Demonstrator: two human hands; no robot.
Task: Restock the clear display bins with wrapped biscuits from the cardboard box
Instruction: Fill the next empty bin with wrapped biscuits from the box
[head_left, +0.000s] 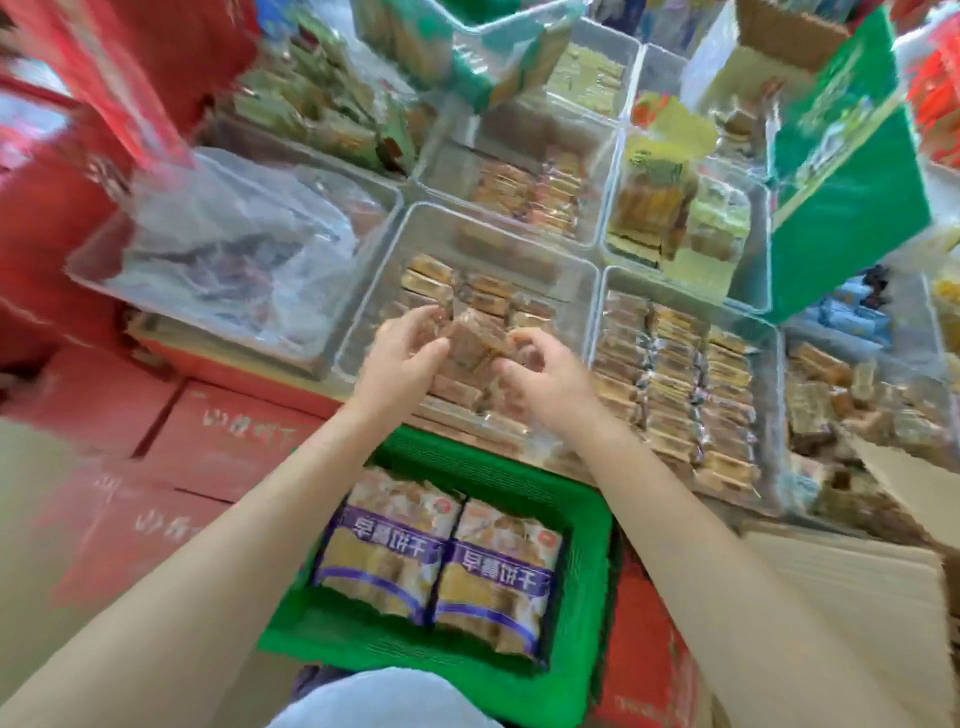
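- Foreground: a green basket (587, 587) below the forearms holds two large purple-banded biscuit bags (441, 561); red cartons (171, 441) are stacked to its left.
- Left hand (400, 358): fingers curled around the left end of a wrapped biscuit pack (475, 338), thumb on top.
- Right hand (540, 374): fingers bent, pinching the same pack's right end; the image is blurred, so the exact contact is unclear.
- The pack is held over the middle clear display bin (374, 291), which is partly filled with rows of similar brown packs.
- Cardboard box (852, 587): an open flap shows at the right edge; its contents are out of view.
- Step in hand (judged): placing a pack into the bin.
- Next move (judged): lower the pack in line with the existing rows, release both ends, then reach right to the box.
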